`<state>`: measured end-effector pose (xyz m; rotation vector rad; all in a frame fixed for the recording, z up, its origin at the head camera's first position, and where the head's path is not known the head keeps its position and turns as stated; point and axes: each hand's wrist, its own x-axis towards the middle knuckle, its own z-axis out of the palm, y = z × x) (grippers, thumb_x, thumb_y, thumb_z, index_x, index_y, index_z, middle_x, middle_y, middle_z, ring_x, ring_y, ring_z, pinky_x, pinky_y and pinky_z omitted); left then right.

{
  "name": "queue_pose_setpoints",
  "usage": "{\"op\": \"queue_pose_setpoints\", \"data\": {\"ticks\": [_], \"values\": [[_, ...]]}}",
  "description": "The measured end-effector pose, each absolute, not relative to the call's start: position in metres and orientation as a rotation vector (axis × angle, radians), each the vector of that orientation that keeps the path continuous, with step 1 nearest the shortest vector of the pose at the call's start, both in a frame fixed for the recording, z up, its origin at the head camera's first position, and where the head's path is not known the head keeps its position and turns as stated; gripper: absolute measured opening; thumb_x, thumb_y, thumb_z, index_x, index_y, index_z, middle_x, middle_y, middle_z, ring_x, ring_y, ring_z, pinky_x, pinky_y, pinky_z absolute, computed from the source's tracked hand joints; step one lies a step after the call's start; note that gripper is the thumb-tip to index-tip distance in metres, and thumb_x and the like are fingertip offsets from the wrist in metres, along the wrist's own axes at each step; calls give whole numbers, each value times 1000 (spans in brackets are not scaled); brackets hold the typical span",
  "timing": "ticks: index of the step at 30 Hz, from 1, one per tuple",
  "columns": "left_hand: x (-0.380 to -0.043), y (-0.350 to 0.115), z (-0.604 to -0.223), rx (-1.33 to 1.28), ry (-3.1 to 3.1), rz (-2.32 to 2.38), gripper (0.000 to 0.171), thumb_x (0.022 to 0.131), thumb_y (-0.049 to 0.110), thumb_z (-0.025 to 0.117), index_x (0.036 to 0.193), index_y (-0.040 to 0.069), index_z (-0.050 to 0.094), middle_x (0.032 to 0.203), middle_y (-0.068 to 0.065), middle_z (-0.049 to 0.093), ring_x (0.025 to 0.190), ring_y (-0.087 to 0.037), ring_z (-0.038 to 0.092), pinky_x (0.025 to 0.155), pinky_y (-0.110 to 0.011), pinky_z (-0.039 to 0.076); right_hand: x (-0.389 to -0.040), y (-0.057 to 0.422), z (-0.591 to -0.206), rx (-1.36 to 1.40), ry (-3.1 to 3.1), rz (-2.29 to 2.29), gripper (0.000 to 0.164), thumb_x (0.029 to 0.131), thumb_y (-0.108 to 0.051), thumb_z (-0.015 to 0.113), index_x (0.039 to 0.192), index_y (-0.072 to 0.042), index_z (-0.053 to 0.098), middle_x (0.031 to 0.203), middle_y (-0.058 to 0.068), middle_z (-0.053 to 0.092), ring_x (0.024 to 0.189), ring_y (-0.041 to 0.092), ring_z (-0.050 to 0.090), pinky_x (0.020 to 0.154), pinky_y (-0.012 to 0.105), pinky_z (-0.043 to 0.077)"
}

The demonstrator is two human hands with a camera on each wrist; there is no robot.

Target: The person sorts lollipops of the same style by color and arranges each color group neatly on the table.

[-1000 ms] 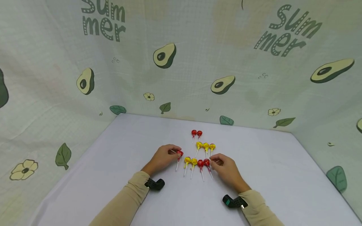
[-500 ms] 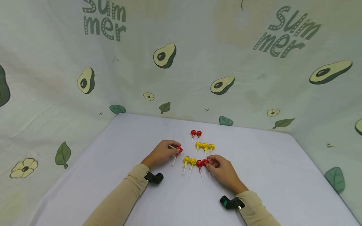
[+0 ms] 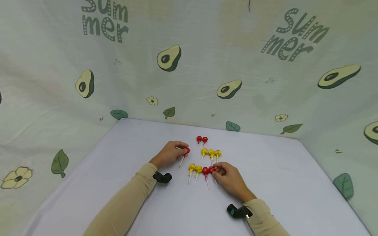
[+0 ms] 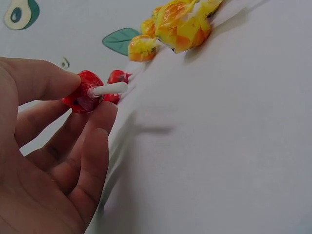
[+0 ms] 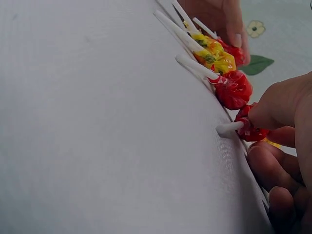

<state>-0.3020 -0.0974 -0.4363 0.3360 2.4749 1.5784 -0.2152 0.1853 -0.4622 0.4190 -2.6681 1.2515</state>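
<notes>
My left hand [image 3: 169, 154] pinches a red lollipop [image 4: 80, 103] by its wrapped head, between thumb and fingers. Its white stick points down toward the person, and in the left wrist view it hangs above the table. My right hand [image 3: 231, 180] has thumb and fingers on the head of another red lollipop [image 5: 251, 131], at the right end of the front row. Beside that one lie a red lollipop [image 3: 205, 170] and two yellow lollipops [image 3: 198, 169]. Behind this row are three yellow lollipops [image 3: 211, 152], and farther back two red lollipops [image 3: 199, 139].
A white cloth covers the table [image 3: 265, 170]. Pale fabric [image 3: 195, 65] printed with avocados and leaves rises behind it and on both sides. Each wrist wears a black strap device, one on the left [image 3: 162, 177] and one on the right [image 3: 240, 211].
My left hand has carried its red lollipop away from the front row's left end, toward the back. My right thumb has closed onto the red lollipop at the right end.
</notes>
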Motion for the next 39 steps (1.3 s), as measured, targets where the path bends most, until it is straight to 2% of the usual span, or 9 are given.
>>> {"op": "queue_pose_setpoints", "data": {"ticks": [6, 13, 21, 26, 39], "values": [[-316, -90, -430, 332, 2488, 1573, 35, 97, 26, 68, 128, 11, 67, 118, 0, 65, 91, -21, 61, 77, -31, 52, -215, 185, -461, 433, -2666, 1245, 26, 87, -10, 77, 112, -11, 71, 88, -7, 62, 78, 10, 59, 71, 27, 50], [-330, -81, -424, 334, 2532, 1523, 34, 97, 20, 66, 129, 10, 67, 122, -2, 63, 95, -19, 62, 79, -30, 54, -216, 187, -461, 414, -2686, 1227, 25, 87, -12, 77, 111, -12, 71, 88, -7, 61, 79, 9, 59, 72, 27, 50], [-345, -77, -425, 271, 2569, 1583, 31, 97, 23, 68, 126, 12, 68, 118, -3, 65, 95, -21, 63, 81, -34, 54, -218, 189, -462, 476, -2648, 1210, 23, 87, -10, 77, 109, -11, 72, 88, -7, 61, 78, 8, 58, 71, 27, 50], [-354, -73, -427, 220, 2503, 1632, 36, 97, 25, 68, 130, 10, 66, 115, -3, 67, 98, -20, 63, 82, -33, 53, -217, 189, -462, 466, -2665, 1200, 23, 87, -11, 77, 109, -11, 71, 88, -8, 61, 78, 8, 57, 71, 27, 49], [-357, -64, -422, 211, 2470, 1644, 36, 97, 24, 67, 130, 10, 66, 114, -2, 68, 100, -20, 64, 84, -33, 52, -217, 190, -461, 437, -2684, 1216, 24, 86, -11, 77, 110, -13, 72, 87, -8, 61, 77, 8, 57, 72, 27, 49]]}}
